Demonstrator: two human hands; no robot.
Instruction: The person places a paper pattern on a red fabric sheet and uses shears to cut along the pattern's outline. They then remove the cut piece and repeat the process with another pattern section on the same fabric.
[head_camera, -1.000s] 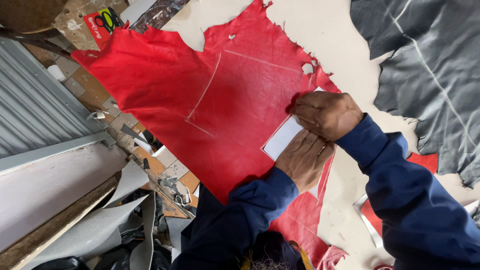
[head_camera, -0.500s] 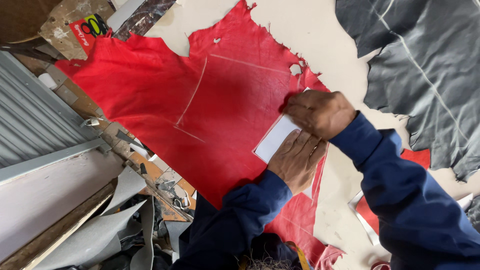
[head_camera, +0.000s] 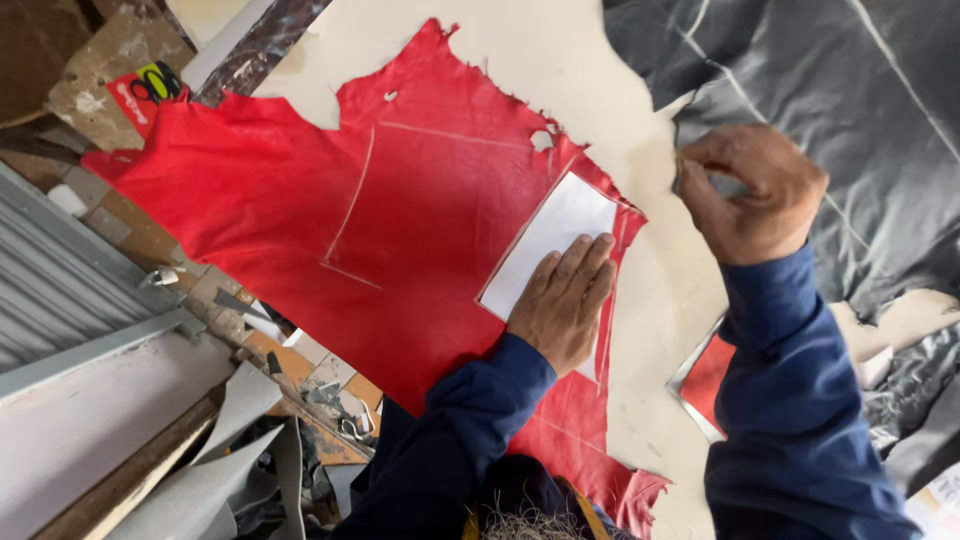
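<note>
A: What is the biggest thing on the pale cream worktable (head_camera: 660, 300)?

B: The large, ragged-edged red leather hide (head_camera: 300, 200), lying flat with thin chalk lines drawn on it. Off its far right edge lies a dark grey, shiny leather hide (head_camera: 850, 90), well apart from the red one.

A: And on the red hide?

B: A flat white rectangular card template (head_camera: 555, 235) sits at its right edge. The left hand (head_camera: 560, 300) lies on the near end of that card, palm down, fingers straight and close together, pressing it flat.

A: The right hand?

B: The right hand (head_camera: 750, 195) is lifted off to the right of the red hide, over the edge of the grey one, fingers curled with thumb and fingertips pinched. What it pinches is too small to tell.
</note>
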